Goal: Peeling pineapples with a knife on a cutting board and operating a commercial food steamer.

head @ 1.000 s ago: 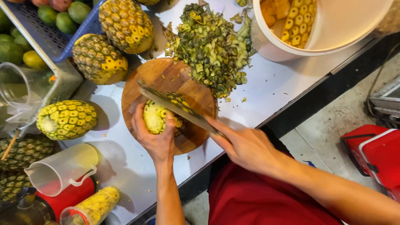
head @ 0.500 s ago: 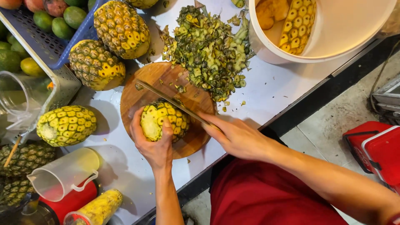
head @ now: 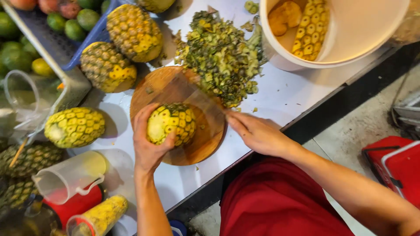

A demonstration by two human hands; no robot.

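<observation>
A person in a red garment steadies a partly peeled yellow-green pineapple on a round wooden cutting board that lies on a white table. The left hand is wrapped around the near side of the fruit, fingers curled against its skin, holding it on the board. The right hand is closed around the handle of a long-bladed knife, whose blade appears blurred, slanting across the board just above and beside the pineapple; whether the edge touches the fruit cannot be told. The two hands are apart, one on either side of the board. Just beyond the board sits a heap of green and yellow pineapple peelings, touching the board's far edge. To the far right stands a large white plastic bucket holding peeled yellow pineapples. Three whole unpeeled pineapples lie to the left of the board, near a blue plastic crate of green and yellow round fruit. In the near left corner are a clear plastic measuring jug and a clear cup of yellow pineapple pieces. A red box rests on the floor at the right.
</observation>
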